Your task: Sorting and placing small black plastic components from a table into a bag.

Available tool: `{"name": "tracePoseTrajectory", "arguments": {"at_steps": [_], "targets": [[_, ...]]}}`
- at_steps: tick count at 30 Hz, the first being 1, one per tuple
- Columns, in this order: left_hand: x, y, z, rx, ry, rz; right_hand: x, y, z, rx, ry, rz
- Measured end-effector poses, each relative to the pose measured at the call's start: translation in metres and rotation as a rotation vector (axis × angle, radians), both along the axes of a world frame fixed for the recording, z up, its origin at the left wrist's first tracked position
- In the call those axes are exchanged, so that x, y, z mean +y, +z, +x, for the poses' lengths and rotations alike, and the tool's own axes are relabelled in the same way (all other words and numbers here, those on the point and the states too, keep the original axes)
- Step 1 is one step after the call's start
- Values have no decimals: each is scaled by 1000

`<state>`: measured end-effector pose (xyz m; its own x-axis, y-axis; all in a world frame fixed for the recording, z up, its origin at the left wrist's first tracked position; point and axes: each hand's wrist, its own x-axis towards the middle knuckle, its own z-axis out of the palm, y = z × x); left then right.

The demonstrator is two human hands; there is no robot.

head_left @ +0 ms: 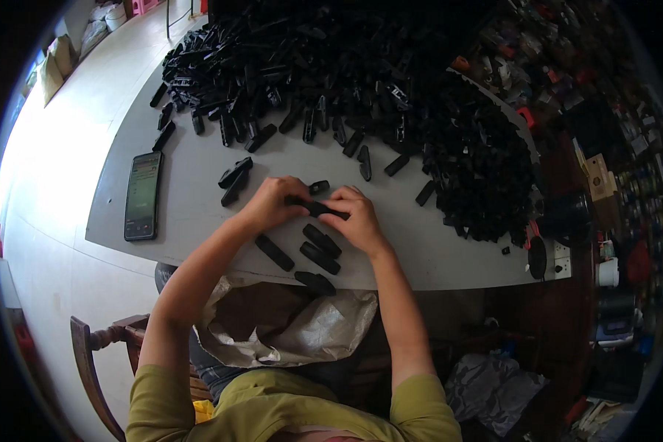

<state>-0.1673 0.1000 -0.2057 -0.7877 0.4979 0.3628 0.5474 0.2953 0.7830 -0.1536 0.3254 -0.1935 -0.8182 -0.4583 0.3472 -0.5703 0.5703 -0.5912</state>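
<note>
Between my two hands is a long black plastic piece [318, 208], held level just above the grey table [191, 217]. My left hand [278, 202] is closed around its left end, and my right hand [352, 215] pinches its right end. Right behind the hands lies a small black part [319, 187]. Nearer to me, several rounded black pieces [320, 258] lie on the table, one [315, 283] at the front edge. Left of my left hand rest two more black pieces [234, 180]. The fingers hide part of the held piece.
A big heap of black plastic parts [272, 74] covers the table's far side, with smaller black parts [486, 177] heaped at right. A phone [143, 197] lies at left. An open woven sack [302, 331] sits on my lap below the edge. Clutter fills the right side.
</note>
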Motion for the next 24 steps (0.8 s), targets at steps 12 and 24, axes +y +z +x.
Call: {"name": "tracePoseTrajectory", "arguments": {"at_steps": [12, 24], "targets": [[-19, 24, 42, 84, 41, -84, -39, 7, -22, 42, -241, -79], [-45, 37, 30, -9, 599, -512, -35, 2, -20, 67, 28, -69]]}}
